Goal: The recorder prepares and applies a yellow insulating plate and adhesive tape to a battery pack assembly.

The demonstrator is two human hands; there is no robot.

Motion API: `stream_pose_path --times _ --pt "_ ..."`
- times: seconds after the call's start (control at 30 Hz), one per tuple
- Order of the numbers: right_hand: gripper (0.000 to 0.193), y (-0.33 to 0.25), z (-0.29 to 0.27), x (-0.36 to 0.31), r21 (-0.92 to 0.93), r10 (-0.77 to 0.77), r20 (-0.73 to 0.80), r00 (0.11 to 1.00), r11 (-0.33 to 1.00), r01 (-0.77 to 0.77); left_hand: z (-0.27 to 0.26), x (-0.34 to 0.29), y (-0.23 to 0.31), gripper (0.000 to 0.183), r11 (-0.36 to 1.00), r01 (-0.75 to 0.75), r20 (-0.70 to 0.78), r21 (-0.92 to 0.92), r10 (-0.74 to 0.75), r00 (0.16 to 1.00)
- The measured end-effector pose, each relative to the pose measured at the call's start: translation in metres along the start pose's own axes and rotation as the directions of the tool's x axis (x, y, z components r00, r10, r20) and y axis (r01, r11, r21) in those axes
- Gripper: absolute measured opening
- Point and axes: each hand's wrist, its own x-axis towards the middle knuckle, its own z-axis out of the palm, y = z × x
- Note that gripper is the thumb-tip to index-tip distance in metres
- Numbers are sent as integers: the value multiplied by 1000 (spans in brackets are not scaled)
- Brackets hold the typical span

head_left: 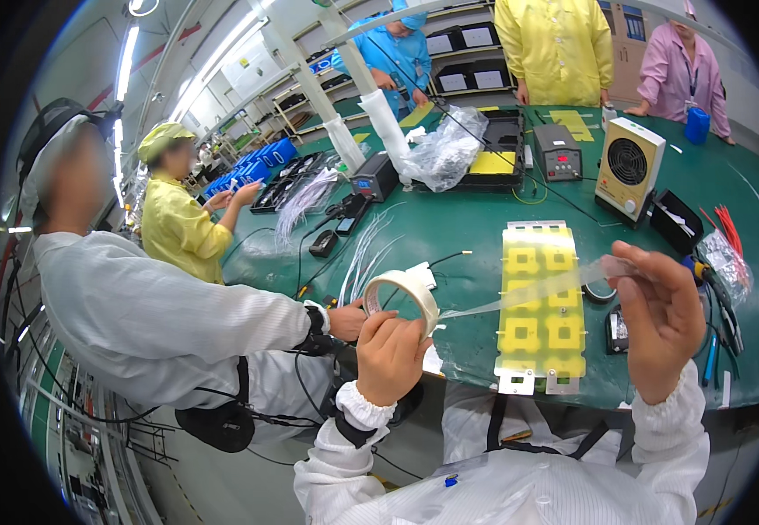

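My left hand (390,357) is closed around a roll of cream-coloured masking tape (426,296), held upright near the table's front edge. A long translucent strip of tape (532,290) runs from the roll across to my right hand (662,317). There, thumb and fingers pinch its free end. Stretched between the hands, the strip passes above a yellow panel (528,337) with square cut-outs and metal end brackets. The panel lies lengthwise on the green table (475,254). Whether the strip touches the panel I cannot tell.
At my left, a co-worker's hand (345,322) rests close to the roll, by white wires (367,267). Beyond the panel stand a fan unit (629,171) and a soldering station (559,153). Pliers (729,319) and red wires (729,232) lie right. Several people work around the table.
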Motion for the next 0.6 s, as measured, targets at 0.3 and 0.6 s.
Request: stream_pose_path --times 0.3,0.6 --pt "24 -45 -24 -57 -306 -683 201 702 637 707 -3 20 7 26 972 38 -275 231 28 961" --pt "21 -47 -119 -114 150 -723 183 666 690 708 -15 -9 68 44 886 213 -57 -411 -258 964"
